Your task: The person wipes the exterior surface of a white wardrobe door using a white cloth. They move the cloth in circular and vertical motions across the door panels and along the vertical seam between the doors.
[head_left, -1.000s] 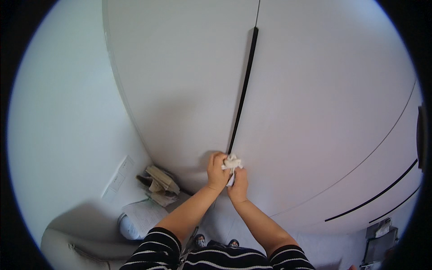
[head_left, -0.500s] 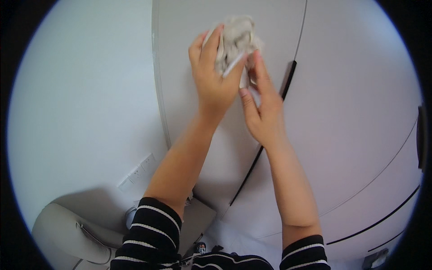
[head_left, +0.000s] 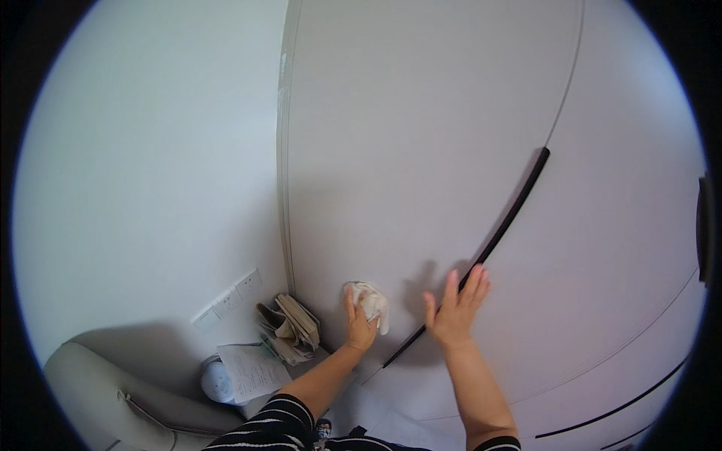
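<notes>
Cloth point(head_left: 378, 304) is being gripped at the door point(head_left: 391, 150) by the left hand point(head_left: 361, 331) alone; freed right hand point(head_left: 454, 319) is being held open, work apparently being continued one-handed.

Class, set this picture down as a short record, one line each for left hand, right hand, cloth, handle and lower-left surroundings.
Left hand: on the white cloth
Right hand: open, fingers spread, before the black handle; contact unclear
Cloth: crumpled, at the pale door panel
Handle: long, dark, slanting in view
Lower left: grey padded furniture, paper sheet, wall sockets
</notes>
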The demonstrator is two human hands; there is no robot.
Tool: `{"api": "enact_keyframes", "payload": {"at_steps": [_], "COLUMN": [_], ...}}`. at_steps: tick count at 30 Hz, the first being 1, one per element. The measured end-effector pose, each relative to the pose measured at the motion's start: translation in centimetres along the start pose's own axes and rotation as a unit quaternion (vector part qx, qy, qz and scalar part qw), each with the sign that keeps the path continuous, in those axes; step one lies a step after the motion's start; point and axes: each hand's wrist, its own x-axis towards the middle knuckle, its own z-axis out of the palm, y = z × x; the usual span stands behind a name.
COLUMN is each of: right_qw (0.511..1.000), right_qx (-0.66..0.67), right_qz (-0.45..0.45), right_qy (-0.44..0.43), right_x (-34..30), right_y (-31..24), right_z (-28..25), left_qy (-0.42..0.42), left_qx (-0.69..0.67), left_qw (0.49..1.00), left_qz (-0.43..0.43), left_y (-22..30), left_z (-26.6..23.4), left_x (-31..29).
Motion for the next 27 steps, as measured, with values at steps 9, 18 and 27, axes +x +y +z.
{"api": "enact_keyframes", "payload": {"at_steps": [9, 18, 27], "right_qw": [0.990, 0.989, 0.986], "right_qx": [-0.105, -0.112, -0.141], "right_qz": [-0.096, -0.089, -0.081], "right_qy": [0.014, 0.034, 0.020], "right_x": [0.1, -0.1, -0.1], "right_y": [0.0, 0.1, -0.3], "right_z": [3.1, 3.4, 3.4], "left_qy": [0.292, 0.315, 0.191], "left_qx": [0.052, 0.054, 0.080], "left_qw": [0.931, 0.896, 0.963], "left_qz": [0.214, 0.309, -0.171], "left_y": [14.0, 7.2, -10.8], "left_z": [-9.4, -7.2, -2.8], "left_x": [36.4, 32.7, 8.1]}}
